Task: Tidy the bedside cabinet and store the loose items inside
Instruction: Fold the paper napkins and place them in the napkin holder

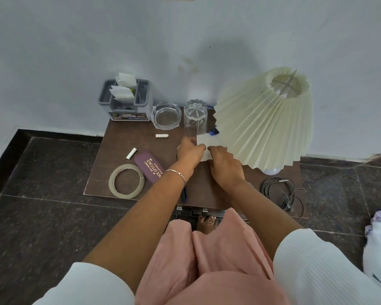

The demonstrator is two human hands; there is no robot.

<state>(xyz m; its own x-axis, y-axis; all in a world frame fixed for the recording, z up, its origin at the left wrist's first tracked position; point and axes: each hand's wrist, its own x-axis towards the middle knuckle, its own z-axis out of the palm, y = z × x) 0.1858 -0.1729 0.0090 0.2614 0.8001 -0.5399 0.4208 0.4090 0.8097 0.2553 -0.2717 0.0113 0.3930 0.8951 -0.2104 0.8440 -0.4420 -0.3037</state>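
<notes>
While both hands work at the centre of the frame, the step in hand appears to be gathering or folding one loose item, a white paper slip (207, 140). The left hand (190, 150) pinches its left edge and the right hand (226, 166) pinches its lower right edge. The slip is held just above the bedside cabinet top (117, 146), close against the rim of the pleated lampshade (266, 115) and in front of an upturned glass tumbler (195, 117).

Sorting is judged to be at an early stage, as several items remain on the top:
- a glass ashtray (165, 116) and a grey organiser (125, 100), upper left of the cabinet;
- two short white sticks (162, 135), well apart;
- a purple spectacle case (151, 167), just beside a pale ring (126, 181);
- a pen (184, 194), partly hidden under the left wrist.

Metal handles (204, 211) show at the cabinet's front edge, below the arms. Whether the compartment behind them is open cannot be told.

The next move calls for passing the slip to one hand, freeing the other to reach a handle, then placing the slip inside. Care is advised near the tumbler and lampshade, both close to the hands.
</notes>
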